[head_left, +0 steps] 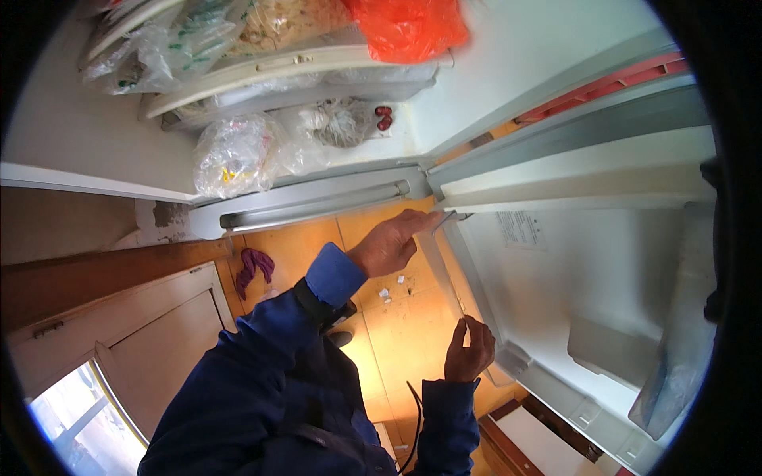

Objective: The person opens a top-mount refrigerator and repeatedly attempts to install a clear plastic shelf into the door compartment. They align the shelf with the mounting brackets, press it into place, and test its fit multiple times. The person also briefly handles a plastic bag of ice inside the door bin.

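A clear plastic door bin (441, 268) is held slantwise beside the open refrigerator door (595, 270). My left hand (390, 240) has its fingers on the bin's upper end, near the door's pale ledge. My right hand (468, 349) pinches the bin's edge lower down, its fingertips closed on it. The lower end of the bin lies near the door's bottom rack (579, 420). Both of my sleeves are dark blue.
The fridge interior holds bagged food (238, 151), a red bag (405, 24) and small red round items (383, 117). A purple cloth (254, 270) and scraps lie on the tiled floor (309, 238). A white cabinet door (159, 333) stands at left, a wooden-edged cabinet (540, 444) at lower right.
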The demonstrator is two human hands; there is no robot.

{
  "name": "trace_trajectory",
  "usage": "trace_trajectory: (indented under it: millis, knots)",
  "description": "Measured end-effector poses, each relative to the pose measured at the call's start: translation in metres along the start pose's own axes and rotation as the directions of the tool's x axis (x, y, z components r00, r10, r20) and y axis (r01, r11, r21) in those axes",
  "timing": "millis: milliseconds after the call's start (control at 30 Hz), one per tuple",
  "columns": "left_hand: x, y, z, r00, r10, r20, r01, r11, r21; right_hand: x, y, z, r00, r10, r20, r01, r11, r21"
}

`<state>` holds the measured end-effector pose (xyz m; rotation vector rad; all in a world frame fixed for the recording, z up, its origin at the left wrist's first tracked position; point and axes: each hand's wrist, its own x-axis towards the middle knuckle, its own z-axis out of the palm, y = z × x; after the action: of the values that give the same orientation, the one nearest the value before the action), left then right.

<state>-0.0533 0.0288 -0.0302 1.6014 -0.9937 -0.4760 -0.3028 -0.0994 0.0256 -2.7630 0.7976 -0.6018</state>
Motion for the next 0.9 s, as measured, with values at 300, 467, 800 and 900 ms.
trace_trajectory:
  millis: [300,467,800,900]
  knots:
    - [-0.078,-0.034,0.012,0.958,-0.281,-0.057,0.279,0.960,-0.033,-0.064,0.006,-0.036,0.997,0.052,-0.065,-0.039,0.983,0.181]
    - [-0.186,-0.058,0.034,0.838,-0.529,-0.132,0.500,0.842,-0.203,-0.141,0.046,-0.066,0.961,0.271,0.063,-0.278,0.920,0.277]
    - [-0.359,-0.059,0.101,0.550,-0.835,-0.018,0.752,0.505,-0.424,-0.145,0.128,-0.051,0.551,0.710,0.439,-0.530,-0.109,0.841]
    - [-0.364,-0.045,0.099,0.487,-0.873,0.009,0.803,0.444,-0.398,-0.137,0.131,-0.044,0.538,0.726,0.428,-0.558,-0.073,0.826]
